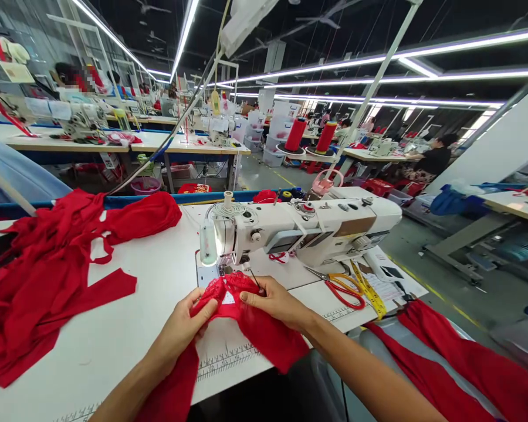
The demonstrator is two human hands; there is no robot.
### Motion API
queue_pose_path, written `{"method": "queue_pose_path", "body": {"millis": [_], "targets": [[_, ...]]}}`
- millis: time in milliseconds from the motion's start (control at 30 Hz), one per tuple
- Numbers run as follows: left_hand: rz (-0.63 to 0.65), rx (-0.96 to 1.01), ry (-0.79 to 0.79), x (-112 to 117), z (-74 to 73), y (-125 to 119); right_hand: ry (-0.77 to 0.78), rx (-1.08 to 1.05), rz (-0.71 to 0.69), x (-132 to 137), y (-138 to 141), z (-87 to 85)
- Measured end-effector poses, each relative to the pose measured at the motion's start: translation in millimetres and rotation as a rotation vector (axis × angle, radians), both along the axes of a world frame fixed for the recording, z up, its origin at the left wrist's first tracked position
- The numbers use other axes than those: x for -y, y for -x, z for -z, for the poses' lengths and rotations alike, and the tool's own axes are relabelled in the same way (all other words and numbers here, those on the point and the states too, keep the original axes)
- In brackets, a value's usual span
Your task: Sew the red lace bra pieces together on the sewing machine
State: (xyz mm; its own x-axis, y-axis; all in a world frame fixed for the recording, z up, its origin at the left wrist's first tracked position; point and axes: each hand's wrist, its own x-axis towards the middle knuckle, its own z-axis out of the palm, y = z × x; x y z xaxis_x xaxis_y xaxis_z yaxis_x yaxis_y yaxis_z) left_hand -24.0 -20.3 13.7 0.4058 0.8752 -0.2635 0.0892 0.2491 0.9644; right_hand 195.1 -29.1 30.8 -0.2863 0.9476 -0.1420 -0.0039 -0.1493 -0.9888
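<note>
Both of my hands hold a red garment piece with lace along its upper edge, just in front of the needle area of a white sewing machine. My left hand pinches the left side, thumb on top. My right hand grips the right side near the lace, its thumb pressed down on the cloth. Between the hands the fabric forms a small opening. Its lower parts hang over the table's front edge and across the printed ruler. Some fingertips are hidden under the cloth.
A heap of red fabric covers the table's left side. Red-handled scissors and a yellow tape measure lie right of the machine. Red strips drape over a grey bin at lower right. Two red thread cones stand behind.
</note>
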Motion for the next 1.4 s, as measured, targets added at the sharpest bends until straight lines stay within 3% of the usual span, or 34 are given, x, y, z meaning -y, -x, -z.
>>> {"method": "queue_pose_path", "body": {"millis": [267,633,900,1067,1400], "targets": [[0.017,0.037,0.061,-8,5.5,8,-0.018,-0.034,0.082,-5,14,7.0],[0.06,0.026,0.173,-9,-4.6,8,-0.003,-0.006,0.089,-8,29,10.2],[-0.078,0.069,0.179,-12,-0.4,8,0.076,-0.145,0.061,-22,38,22.9],[-0.139,0.061,0.184,-16,5.3,8,0.135,-0.259,0.125,-27,44,29.9],[-0.146,0.033,0.189,-20,2.5,6,0.271,-0.351,0.195,-30,44,42.3]]}}
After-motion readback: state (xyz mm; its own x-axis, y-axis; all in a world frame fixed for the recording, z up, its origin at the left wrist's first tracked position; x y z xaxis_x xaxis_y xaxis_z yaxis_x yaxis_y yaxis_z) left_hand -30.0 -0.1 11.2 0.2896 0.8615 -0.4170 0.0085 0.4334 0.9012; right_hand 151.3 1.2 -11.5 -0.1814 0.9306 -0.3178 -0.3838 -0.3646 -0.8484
